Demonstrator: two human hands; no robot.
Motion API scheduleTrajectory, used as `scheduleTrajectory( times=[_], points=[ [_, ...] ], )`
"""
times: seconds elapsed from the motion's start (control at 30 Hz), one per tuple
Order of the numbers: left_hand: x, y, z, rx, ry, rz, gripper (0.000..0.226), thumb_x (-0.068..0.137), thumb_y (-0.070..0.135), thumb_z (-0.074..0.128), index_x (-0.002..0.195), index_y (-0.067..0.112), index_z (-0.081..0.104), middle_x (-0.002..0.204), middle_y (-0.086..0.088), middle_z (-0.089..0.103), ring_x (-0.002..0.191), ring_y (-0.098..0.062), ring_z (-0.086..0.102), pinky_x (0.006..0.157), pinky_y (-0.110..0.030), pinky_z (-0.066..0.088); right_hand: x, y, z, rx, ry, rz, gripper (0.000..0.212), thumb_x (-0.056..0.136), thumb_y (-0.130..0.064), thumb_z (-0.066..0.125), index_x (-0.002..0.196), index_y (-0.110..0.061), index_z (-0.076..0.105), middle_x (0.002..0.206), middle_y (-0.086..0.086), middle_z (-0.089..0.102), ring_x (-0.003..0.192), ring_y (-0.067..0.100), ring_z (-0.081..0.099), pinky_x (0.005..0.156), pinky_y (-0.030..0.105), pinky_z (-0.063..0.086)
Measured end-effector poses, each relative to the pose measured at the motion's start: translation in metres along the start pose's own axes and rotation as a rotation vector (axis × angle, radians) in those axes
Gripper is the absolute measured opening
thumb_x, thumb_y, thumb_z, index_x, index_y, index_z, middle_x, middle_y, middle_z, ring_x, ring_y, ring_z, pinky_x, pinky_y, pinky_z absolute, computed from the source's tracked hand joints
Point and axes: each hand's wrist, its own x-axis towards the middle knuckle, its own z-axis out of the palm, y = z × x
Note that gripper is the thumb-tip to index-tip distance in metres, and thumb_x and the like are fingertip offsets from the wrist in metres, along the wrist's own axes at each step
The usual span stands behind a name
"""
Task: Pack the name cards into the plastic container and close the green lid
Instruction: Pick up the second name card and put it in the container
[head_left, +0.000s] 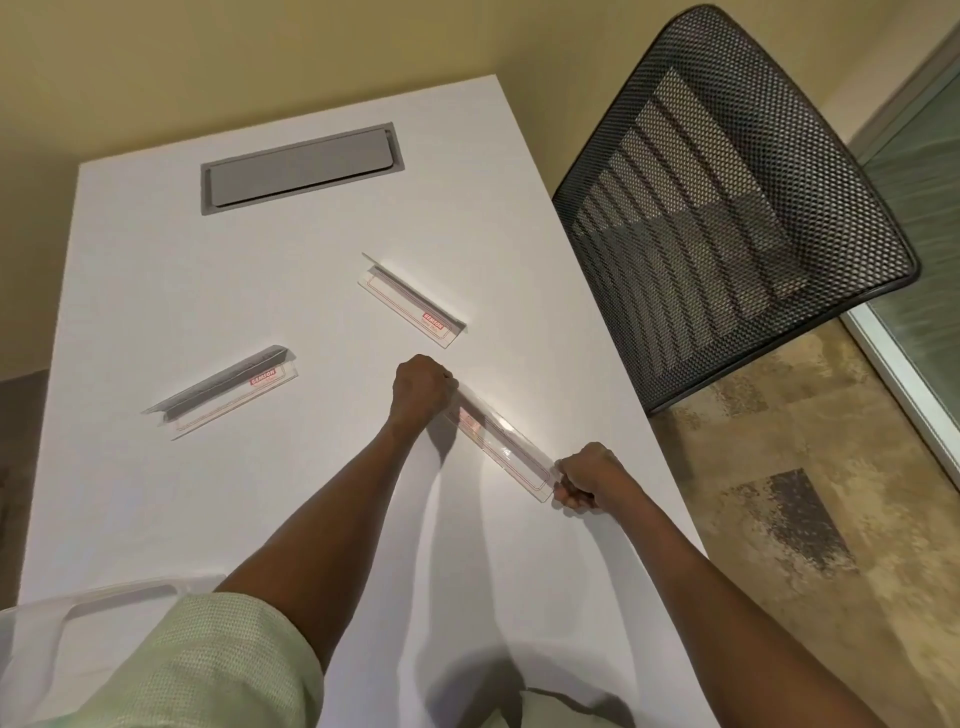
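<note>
A white surface (156, 291) fills most of the view, with a grey cable hatch (301, 169) set into its far end and a black mesh chair (727, 208) standing at its right edge over mottled stone flooring (810, 467). At the near left corner lies the rim and handle slot of a clear plastic container (98, 597), partly hidden by a pale green sleeve (208, 670). Three clear name card holders are out on the surface: one (223, 392) to the left, one (413, 299) farther back near the middle, both lying free and well apart. The third (506, 447) is held between both fists, the left hand (421, 387) in a closed grip on its far end, the right hand (589, 475) clenched on its near end.
</note>
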Motion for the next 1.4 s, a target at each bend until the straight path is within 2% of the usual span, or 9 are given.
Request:
scheduleTrajectory(
  times=[0.13, 0.27, 0.33, 0.47, 0.57, 0.8, 1.03, 1.23, 1.4],
  points=[
    [0.001, -0.004, -0.009, -0.068, 0.029, -0.071, 0.020, 0.077, 0.007, 0.057, 0.077, -0.008, 0.069, 0.084, -0.021, 0.071, 0.084, -0.036, 0.065, 0.072, -0.037, 0.052, 0.002, -0.005, -0.004, -0.065, 0.025, -0.062, 0.032, 0.091, -0.013, 0.050, 0.068, 0.001, 0.066, 0.054, 0.013, 0.069, 0.033, 0.018, 0.053, 0.036, 0.014, 0.038],
    [-0.003, -0.012, -0.020, -0.127, 0.065, -0.030, 0.016, 0.072, 0.008, 0.057, 0.059, 0.008, 0.067, 0.062, -0.012, 0.056, 0.063, -0.023, 0.042, 0.062, -0.031, 0.037, 0.002, -0.018, -0.009, -0.163, 0.117, -0.185, 0.028, 0.091, -0.011, 0.052, 0.073, 0.003, 0.068, 0.059, 0.011, 0.071, 0.043, 0.021, 0.058, 0.044, 0.025, 0.048],
    [-0.007, -0.017, -0.023, -0.203, 0.116, -0.022, 0.018, 0.072, 0.009, 0.059, 0.057, 0.010, 0.069, 0.060, -0.014, 0.063, 0.059, -0.022, 0.046, 0.062, -0.034, 0.041, -0.001, -0.026, -0.012, -0.203, 0.161, -0.247, 0.023, 0.087, -0.006, 0.053, 0.075, 0.005, 0.069, 0.053, 0.009, 0.070, 0.043, 0.022, 0.061, 0.048, 0.031, 0.053],
    [-0.011, -0.026, -0.028, -0.390, 0.212, -0.101, 0.013, 0.072, 0.014, 0.064, 0.069, 0.004, 0.072, 0.066, -0.009, 0.073, 0.071, -0.026, 0.068, 0.070, -0.035, 0.054, -0.006, -0.039, -0.016, -0.293, 0.245, -0.365, 0.018, 0.084, -0.007, 0.056, 0.094, 0.004, 0.066, 0.085, 0.020, 0.074, 0.077, 0.034, 0.071, 0.069, 0.040, 0.059],
    [-0.015, -0.036, -0.026, -0.467, 0.231, -0.101, 0.012, 0.074, 0.013, 0.066, 0.068, 0.005, 0.071, 0.068, -0.011, 0.073, 0.066, -0.022, 0.065, 0.071, -0.037, 0.055, -0.006, -0.043, -0.015, -0.330, 0.312, -0.434, 0.019, 0.088, -0.009, 0.052, 0.097, 0.002, 0.065, 0.096, 0.018, 0.072, 0.089, 0.034, 0.069, 0.079, 0.041, 0.058],
    [-0.023, -0.054, -0.018, -0.540, 0.229, -0.120, 0.018, 0.078, 0.017, 0.075, 0.094, 0.010, 0.076, 0.077, -0.004, 0.076, 0.079, -0.021, 0.074, 0.085, -0.039, 0.058, -0.004, -0.039, -0.011, -0.407, 0.513, -0.538, 0.015, 0.089, -0.009, 0.052, 0.086, -0.004, 0.067, 0.091, 0.015, 0.071, 0.082, 0.034, 0.064, 0.062, 0.029, 0.044],
    [-0.030, -0.063, -0.005, -0.361, 0.217, -0.093, 0.017, 0.079, 0.023, 0.072, 0.091, 0.013, 0.076, 0.086, -0.001, 0.076, 0.085, -0.018, 0.069, 0.078, -0.029, 0.053, 0.011, -0.029, -0.008, -0.392, 0.632, -0.629, 0.020, 0.088, -0.008, 0.050, 0.070, -0.003, 0.058, 0.076, 0.013, 0.067, 0.067, 0.035, 0.057, 0.054, 0.030, 0.038],
    [-0.034, -0.074, 0.007, -0.285, 0.230, -0.078, 0.012, 0.079, 0.023, 0.072, 0.088, 0.015, 0.074, 0.078, 0.002, 0.075, 0.074, -0.018, 0.069, 0.070, -0.030, 0.053, 0.016, -0.024, -0.004, -0.362, 0.656, -0.715, 0.037, 0.084, -0.007, 0.052, 0.053, -0.013, 0.033, 0.056, 0.006, 0.051, 0.056, 0.028, 0.044, 0.049, 0.031, 0.027],
    [-0.038, -0.080, 0.014, -0.273, 0.241, -0.123, 0.004, 0.076, 0.023, 0.074, 0.077, 0.020, 0.073, 0.065, 0.011, 0.067, 0.065, -0.014, 0.064, 0.060, -0.026, 0.047, 0.024, -0.023, 0.000, -0.426, 0.662, -0.707, 0.026, 0.086, -0.006, 0.050, 0.061, -0.002, 0.050, 0.065, 0.010, 0.057, 0.064, 0.027, 0.050, 0.054, 0.035, 0.035]
  ],
)
